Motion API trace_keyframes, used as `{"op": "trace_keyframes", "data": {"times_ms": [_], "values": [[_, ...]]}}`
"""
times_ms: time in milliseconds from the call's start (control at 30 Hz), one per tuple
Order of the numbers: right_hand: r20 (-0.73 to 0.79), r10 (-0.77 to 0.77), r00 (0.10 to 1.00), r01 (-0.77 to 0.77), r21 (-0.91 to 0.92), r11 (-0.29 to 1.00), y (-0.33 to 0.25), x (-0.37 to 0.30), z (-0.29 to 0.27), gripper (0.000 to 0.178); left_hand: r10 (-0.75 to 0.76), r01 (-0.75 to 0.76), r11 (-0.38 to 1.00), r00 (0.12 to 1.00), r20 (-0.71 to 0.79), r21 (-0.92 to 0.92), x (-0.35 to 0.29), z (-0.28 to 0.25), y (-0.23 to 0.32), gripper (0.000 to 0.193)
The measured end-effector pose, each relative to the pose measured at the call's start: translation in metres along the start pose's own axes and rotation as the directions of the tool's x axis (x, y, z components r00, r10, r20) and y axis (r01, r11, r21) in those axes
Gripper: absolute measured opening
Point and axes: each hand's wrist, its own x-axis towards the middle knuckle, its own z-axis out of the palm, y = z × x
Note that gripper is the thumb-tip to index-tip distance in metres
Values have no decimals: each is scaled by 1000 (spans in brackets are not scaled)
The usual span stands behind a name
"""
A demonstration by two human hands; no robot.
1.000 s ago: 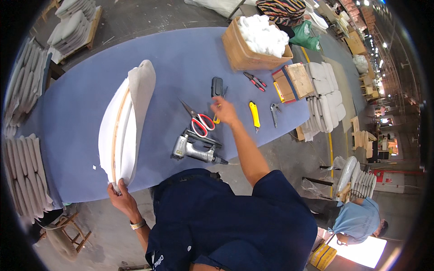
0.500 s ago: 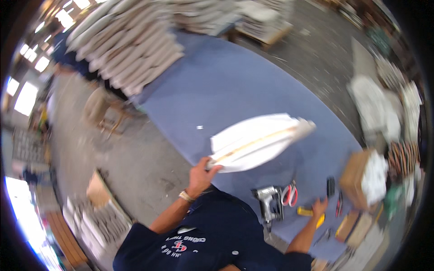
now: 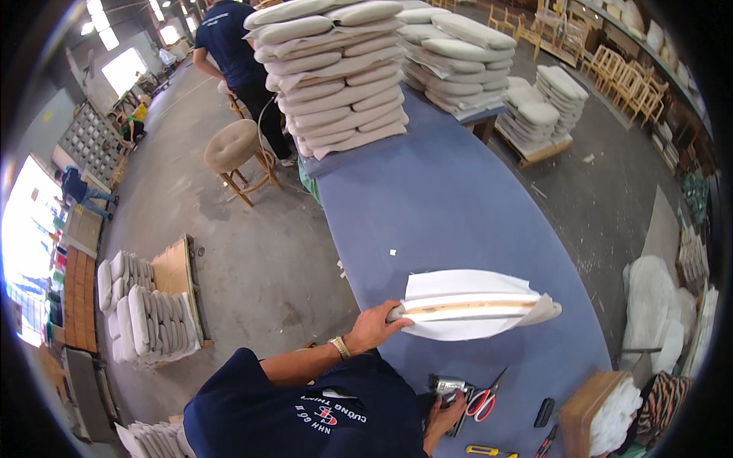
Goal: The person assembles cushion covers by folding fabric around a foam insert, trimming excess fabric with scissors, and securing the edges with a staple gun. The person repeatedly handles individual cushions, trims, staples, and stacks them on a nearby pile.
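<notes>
My left hand (image 3: 374,327) grips one end of a padded seat cushion (image 3: 477,330), raised at a tilt above the blue table. White cloth lines its underside, a strip of bare wood runs along it, and grey-beige fabric wraps the far end. Low by my body, my right hand (image 3: 445,416) is closed round the handle of a silver and black staple gun (image 3: 447,385); part of the handle is hidden by the fingers. Red-handled scissors (image 3: 482,401) lie just right of it. A yellow utility knife (image 3: 489,451) rests at the bottom edge of the view.
Tall stacks of beige cushions (image 3: 340,84) stand at the table's (image 3: 427,191) far end, a person (image 3: 229,46) beside them. A round stool (image 3: 233,145) is on the left floor. To the right are a black block (image 3: 544,412), pliers (image 3: 547,443) and a box (image 3: 576,412) of white stuffing.
My right hand has left the yellow utility knife and closed on the staple gun. The cushion in my left hand has turned more level. The whole view has swung round.
</notes>
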Motion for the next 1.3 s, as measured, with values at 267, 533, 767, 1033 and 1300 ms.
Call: {"op": "trace_keyframes", "data": {"times_ms": [267,533,767,1033,1300], "values": [[-14,141,990,-142,-103,985,-19,0,9,95,73,-72,997,997,-22,31,20,-1,46,63],[88,8,996,2,-107,994,8,21,-1,94,89,-90,995,996,15,49,-15,22,15,65],[114,116,987,-156,465,872,-75,21,-87,44,207,-218,974,966,-157,-56,-35,29,-2,67],[274,-94,957,-74,546,834,-188,10,-109,56,295,-290,955,928,-227,58,-45,33,-7,62],[267,-296,917,84,597,798,-200,31,-84,52,343,-347,937,906,-249,28,-32,28,-15,48]]}}
